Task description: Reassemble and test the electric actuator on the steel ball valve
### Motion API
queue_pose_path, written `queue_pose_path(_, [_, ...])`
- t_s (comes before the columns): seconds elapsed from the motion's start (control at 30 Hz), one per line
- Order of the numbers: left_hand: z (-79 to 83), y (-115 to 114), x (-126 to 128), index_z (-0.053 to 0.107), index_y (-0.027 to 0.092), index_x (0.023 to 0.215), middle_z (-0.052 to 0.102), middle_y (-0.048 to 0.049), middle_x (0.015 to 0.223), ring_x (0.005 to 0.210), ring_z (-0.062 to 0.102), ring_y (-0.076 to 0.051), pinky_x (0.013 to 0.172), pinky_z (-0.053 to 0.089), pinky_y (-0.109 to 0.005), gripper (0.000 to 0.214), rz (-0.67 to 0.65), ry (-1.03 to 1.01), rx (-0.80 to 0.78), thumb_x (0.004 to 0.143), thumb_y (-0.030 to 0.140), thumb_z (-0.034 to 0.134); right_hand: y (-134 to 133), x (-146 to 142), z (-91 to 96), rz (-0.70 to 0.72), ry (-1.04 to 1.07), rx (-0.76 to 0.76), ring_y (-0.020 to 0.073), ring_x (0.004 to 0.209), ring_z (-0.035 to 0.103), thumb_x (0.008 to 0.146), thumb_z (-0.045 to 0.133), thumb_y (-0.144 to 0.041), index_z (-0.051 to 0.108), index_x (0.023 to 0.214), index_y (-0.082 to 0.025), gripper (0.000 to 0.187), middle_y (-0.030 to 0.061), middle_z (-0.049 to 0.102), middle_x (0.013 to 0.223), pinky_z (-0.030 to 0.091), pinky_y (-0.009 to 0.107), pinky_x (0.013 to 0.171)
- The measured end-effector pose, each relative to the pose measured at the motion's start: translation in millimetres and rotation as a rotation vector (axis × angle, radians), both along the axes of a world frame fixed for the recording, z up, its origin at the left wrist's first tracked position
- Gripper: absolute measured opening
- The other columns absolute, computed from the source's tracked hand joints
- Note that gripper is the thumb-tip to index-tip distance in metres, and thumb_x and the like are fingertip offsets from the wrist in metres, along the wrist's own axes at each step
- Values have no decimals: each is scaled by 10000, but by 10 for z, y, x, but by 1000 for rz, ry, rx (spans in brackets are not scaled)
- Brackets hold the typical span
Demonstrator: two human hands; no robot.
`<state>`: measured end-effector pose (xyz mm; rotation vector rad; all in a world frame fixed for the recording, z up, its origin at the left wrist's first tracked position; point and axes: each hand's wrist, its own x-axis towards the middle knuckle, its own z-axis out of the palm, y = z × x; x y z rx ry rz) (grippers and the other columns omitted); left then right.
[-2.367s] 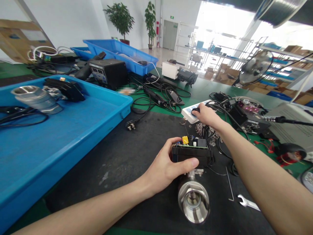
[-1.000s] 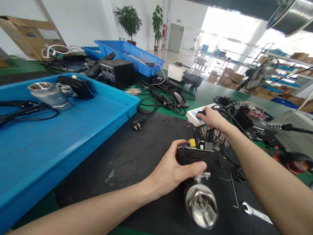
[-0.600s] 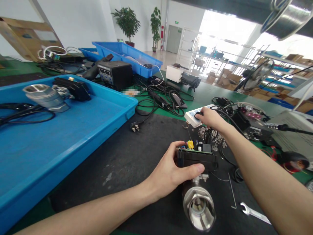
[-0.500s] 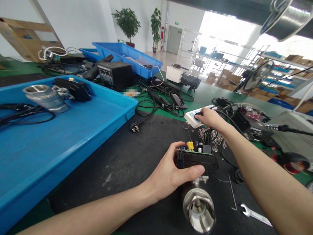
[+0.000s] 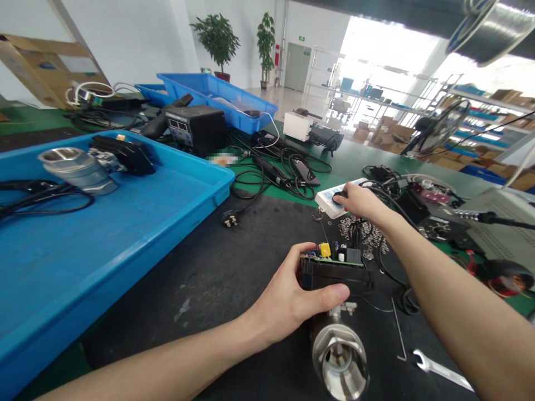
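Note:
My left hand (image 5: 288, 295) is wrapped round a black actuator housing (image 5: 334, 275), its thumb across the near side. The housing is uncovered at the top and shows a circuit board with a yellow component (image 5: 325, 250). Below it, a shiny metal ball valve (image 5: 340, 356) lies on the black mat with its hexagonal, open end towards me. Farther off, my right hand (image 5: 360, 201) is closed on a black plug (image 5: 339, 196) at the white power strip (image 5: 330, 206). Whether the plug is fully seated cannot be seen.
Many small metal rings (image 5: 370, 239) lie beside black cables. An open-end wrench (image 5: 443, 370) and a hex key (image 5: 399, 328) are at the right. The blue tray (image 5: 167, 217) at the left holds another valve (image 5: 77, 170). A loose plug (image 5: 229, 218) rests on the mat.
Both hands keep their places and grips. The metal shape inside the valve's bore looks slightly different, as if turned. The view has shifted a little.

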<state>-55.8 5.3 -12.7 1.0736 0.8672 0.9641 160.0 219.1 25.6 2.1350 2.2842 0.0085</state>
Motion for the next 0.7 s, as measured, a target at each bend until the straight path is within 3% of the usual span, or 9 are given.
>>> queue_pose_path(0.17, [3, -4, -6, 449, 251, 1383, 695, -74, 1281, 1214, 636, -301, 1087, 458, -474, 814, -4, -17, -7, 725, 441, 888, -145, -11, 98, 15, -34, 68, 395, 1014, 695, 905, 518, -584, 702, 1023, -178, 460, 218, 743, 1053, 514, 488, 834])
queue_pose_path(0.37, [11, -8, -5, 445, 253, 1371, 704, -68, 1268, 1196, 647, -294, 1066, 477, -454, 820, -4, -53, -19, 712, 430, 899, -184, -3, 224, -79, 18, 201, 389, 1050, 687, 954, 368, -614, 639, 1198, -172, 572, 212, 729, 1133, 518, 460, 825])
queue_pose_path(0.57, [5, -6, -6, 431, 261, 1379, 699, -61, 1279, 1202, 643, -284, 1090, 457, -455, 831, -11, -56, -23, 714, 436, 898, -214, 101, 191, -38, 10, 148, 370, 973, 712, 911, 490, -579, 703, 1069, -205, 458, 174, 760, 1051, 522, 448, 803])
queue_pose_path(0.7, [22, -21, -28, 427, 266, 1381, 700, -51, 1276, 1197, 643, -270, 1074, 467, -431, 827, -17, -50, -16, 720, 429, 896, -317, 135, 141, -1, -16, 152, 384, 1005, 708, 913, 497, -539, 680, 1152, -192, 459, 192, 750, 1109, 520, 466, 817])
